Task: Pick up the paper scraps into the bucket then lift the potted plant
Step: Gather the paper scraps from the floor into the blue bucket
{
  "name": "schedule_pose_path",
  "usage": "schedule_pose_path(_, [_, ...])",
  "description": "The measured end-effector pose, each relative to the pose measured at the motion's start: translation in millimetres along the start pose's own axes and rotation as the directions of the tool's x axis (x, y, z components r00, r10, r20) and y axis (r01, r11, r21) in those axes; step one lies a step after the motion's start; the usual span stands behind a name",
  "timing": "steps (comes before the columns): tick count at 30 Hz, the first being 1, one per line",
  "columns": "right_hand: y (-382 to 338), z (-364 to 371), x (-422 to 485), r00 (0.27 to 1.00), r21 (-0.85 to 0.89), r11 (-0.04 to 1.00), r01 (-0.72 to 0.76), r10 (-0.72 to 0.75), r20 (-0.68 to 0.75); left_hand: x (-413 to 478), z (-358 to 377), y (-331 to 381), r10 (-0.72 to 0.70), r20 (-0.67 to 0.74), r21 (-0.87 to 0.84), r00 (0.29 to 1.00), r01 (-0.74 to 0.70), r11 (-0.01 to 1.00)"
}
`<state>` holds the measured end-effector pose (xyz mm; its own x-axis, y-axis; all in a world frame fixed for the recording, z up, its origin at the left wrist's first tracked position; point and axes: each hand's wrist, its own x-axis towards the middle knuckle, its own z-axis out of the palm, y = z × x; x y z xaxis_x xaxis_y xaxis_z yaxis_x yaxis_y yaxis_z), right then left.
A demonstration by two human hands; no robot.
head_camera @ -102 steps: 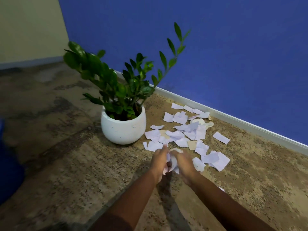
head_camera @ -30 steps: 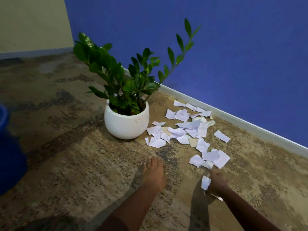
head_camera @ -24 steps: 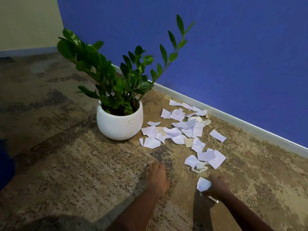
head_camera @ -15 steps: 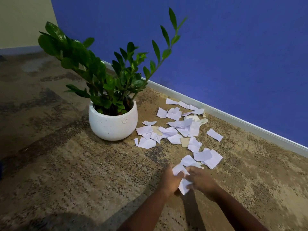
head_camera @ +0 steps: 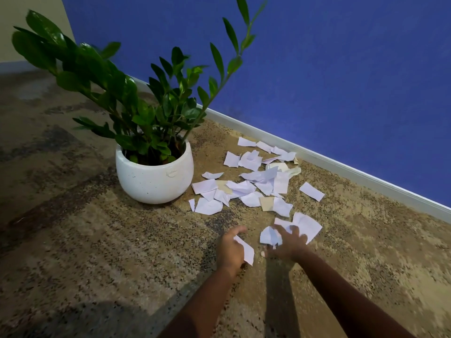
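Left hand [head_camera: 229,251] pinches a flat scrap [head_camera: 247,252]; right hand [head_camera: 288,243] clutches a crumpled scrap [head_camera: 269,236] on the carpet [head_camera: 109,252]. Paper scraps [head_camera: 253,184] look feather-light and limp: best bunched together.

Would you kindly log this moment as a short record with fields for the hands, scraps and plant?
Left hand: grips one white scrap
Right hand: fingers curled on a crumpled scrap on the carpet
Loose scraps: many, spread on the carpet beside the plant
Potted plant: upright on the carpet, untouched
Bucket: not in view
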<state>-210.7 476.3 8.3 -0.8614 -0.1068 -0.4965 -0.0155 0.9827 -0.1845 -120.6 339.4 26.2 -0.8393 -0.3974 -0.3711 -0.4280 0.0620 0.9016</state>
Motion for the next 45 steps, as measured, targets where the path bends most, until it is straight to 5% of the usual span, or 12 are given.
schedule_pose_path(7, [-11,15,-32,0.929,0.115,0.955,0.272,-0.23,-0.289,-5,5,2,-0.181,0.166,-0.207,0.969,0.214,0.955])
schedule_pose_path(12, [-32,31,-69,0.82,0.345,0.762,0.549,-0.41,-0.4,-8,10,5,-0.195,0.307,-0.388,0.932,0.309,0.868])
schedule_pose_path(18, [-36,0,-59,0.909,0.736,0.58,0.35,-0.398,-0.119,-4,3,5,-0.203,0.185,-0.437,0.962,0.265,0.859])
schedule_pose_path(23, [-8,-32,-16,0.916,0.439,0.816,0.375,-0.252,-0.312,6,-5,3,-0.232,0.02,-0.45,0.973,0.216,0.867])
schedule_pose_path(25, [14,-39,8,0.913,0.196,0.953,0.231,-0.143,-0.382,9,-9,1,-0.236,-0.015,-0.453,0.972,0.204,0.868])
schedule_pose_path(27, [32,-42,23,0.958,0.05,0.998,0.048,-0.032,-0.284,11,-12,0,-0.25,-0.038,-0.453,0.967,0.207,0.867])
schedule_pose_path(30, [39,-43,31,0.987,0.08,0.993,-0.086,0.096,-0.126,13,-15,-2,-0.266,-0.058,-0.456,0.962,0.212,0.864])
schedule_pose_path(38, [30,-22,28,0.993,0.391,0.92,-0.002,0.048,-0.108,28,-26,-6,-0.167,-0.11,-0.422,0.98,0.106,0.901])
schedule_pose_path(45, [25,-43,37,0.992,0.435,0.896,0.09,-0.042,-0.118,38,-37,-11,-0.226,-0.134,-0.397,0.965,0.157,0.904])
